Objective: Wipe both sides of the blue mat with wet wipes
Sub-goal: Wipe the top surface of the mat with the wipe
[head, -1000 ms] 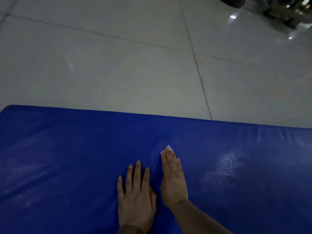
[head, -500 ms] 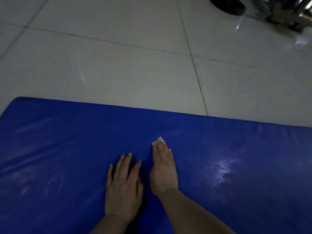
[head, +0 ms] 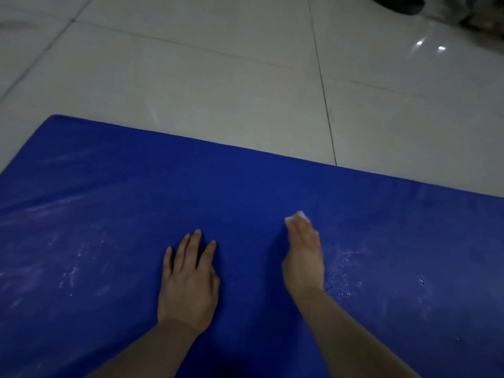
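Note:
The blue mat [head: 114, 203] lies flat on the floor and fills the lower half of the head view. My left hand [head: 189, 279] rests palm down on it with straight, slightly spread fingers. To its right, my right hand [head: 304, 257] presses flat on a white wet wipe [head: 297, 217]; only the wipe's edge shows past the fingertips, and it is blurred. Whitish streaks and wet specks mark the mat left of my left hand and right of my right hand.
Pale tiled floor [head: 218, 77] with dark grout lines stretches beyond the mat's far edge. A dark round object [head: 398, 4] and blurred clutter sit at the top right corner. The mat's far left corner [head: 56, 118] is in view.
My right hand has slid with the wipe to the right, away from my left hand, opening a gap between them. The view has shifted, so the mat's left corner now shows.

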`<state>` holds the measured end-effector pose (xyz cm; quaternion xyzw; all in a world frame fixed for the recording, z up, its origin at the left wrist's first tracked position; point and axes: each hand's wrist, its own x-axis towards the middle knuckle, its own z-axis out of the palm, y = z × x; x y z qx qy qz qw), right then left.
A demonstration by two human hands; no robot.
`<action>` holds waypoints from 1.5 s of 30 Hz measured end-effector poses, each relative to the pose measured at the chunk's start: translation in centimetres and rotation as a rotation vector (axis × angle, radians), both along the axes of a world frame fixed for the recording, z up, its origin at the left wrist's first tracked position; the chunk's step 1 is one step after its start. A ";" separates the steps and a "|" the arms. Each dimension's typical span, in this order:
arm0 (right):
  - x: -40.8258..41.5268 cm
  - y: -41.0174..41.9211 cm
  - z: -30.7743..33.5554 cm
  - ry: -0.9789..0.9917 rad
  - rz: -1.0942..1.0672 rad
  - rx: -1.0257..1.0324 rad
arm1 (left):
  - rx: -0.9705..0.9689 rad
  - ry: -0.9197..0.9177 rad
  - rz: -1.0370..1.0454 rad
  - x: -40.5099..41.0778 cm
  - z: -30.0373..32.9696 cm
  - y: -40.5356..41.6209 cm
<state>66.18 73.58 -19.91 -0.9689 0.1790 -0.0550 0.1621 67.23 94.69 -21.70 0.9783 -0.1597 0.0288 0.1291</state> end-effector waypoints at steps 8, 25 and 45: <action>-1.4 5.9 -1.9 -0.057 0.059 0.006 | -0.034 -0.020 -0.005 0.2 -0.2 -0.1; -3.8 4.1 -1.1 -0.020 0.117 0.007 | -0.136 -0.006 -0.021 0.1 -0.2 0.4; -7.9 1.4 0.3 0.075 -0.341 0.000 | -0.158 0.013 -0.171 -3.5 0.4 2.8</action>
